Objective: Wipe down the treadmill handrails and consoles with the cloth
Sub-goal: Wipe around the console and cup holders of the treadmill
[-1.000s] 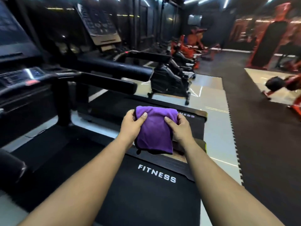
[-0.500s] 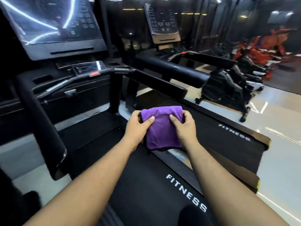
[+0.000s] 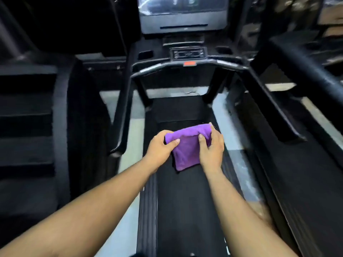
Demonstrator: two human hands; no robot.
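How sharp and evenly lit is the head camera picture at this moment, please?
In the head view, the hands and purple cloth are fairly sharp and well lit; the edges smear with motion blur; the dark treadmill handrails lose detail; glare streaks the console screen; wide-angle distortion bends the sides.

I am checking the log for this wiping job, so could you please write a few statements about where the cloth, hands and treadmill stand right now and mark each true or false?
1. Both hands hold the purple cloth. True: left hand and right hand grip opposite edges.
2. The cloth is pressed against the console. False: it is held above the treadmill belt, well short of the console.
3. The cloth is folded. True.
4. The left hand grips the left handrail. False: it holds the cloth, apart from the rail.
5. A red tab sits below the small control panel. True.
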